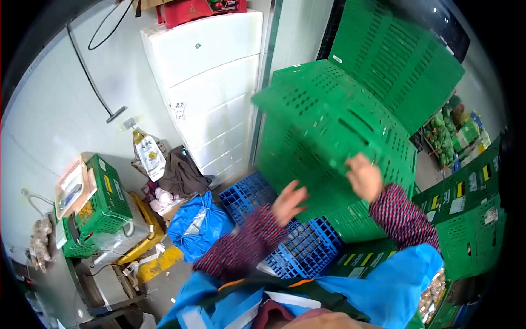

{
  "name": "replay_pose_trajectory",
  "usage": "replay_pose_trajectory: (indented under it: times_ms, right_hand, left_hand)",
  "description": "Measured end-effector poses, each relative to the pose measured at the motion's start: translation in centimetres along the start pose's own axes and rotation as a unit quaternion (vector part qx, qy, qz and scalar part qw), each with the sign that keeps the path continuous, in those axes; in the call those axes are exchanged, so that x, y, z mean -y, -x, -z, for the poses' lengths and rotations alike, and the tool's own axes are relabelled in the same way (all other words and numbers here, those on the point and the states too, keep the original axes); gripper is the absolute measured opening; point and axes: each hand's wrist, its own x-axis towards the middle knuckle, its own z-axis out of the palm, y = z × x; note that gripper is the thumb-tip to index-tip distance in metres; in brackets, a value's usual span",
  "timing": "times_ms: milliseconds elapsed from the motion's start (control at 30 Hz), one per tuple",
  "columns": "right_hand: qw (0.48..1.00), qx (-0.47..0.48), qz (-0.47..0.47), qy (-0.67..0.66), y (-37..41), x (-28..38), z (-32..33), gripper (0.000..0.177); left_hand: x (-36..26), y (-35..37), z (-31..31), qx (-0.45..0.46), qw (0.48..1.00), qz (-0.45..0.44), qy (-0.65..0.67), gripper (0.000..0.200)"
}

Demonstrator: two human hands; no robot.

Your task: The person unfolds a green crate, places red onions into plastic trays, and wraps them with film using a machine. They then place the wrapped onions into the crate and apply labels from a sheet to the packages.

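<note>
A green perforated plastic crate [323, 118], smeared by motion, is tilted in front of me over the stacked crates. My right hand [364, 178] is at its near edge, fingers curled against it; blur hides the exact grip. Below and to the left of the crate, my left hand [289, 203] is open with its fingers spread, holding nothing. Beneath the left hand is a blue plastic pallet [307, 249] with a grid top. More green crates [356, 219] are stacked behind and below the right hand.
Tall white foam boxes [213, 71] stand against the wall, with a red carton [200, 11] on top. On the left are a blue plastic bag [200, 227] and a small green crate [109, 192]. Green crates [400, 60] rise at the back right; bagged vegetables [440, 140] lie beyond.
</note>
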Motion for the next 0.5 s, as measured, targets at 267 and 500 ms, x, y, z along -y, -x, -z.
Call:
replay_pose_trajectory:
  times_ms: [267, 500]
  right_hand:
    - [0.998, 0.017, -0.032, 0.058, -3.2, -10.7, -4.5, 0.07]
    - [0.98, 0.097, -0.17, 0.036, -6.6, -8.8, -7.8, 0.056]
  left_hand:
    - [1.3, -3.0, -9.3, -0.152, 0.971, 0.134, 0.127, 0.073]
    - [9.4, -0.9, -0.5, 0.082, 0.965, -0.097, -0.227, 0.069]
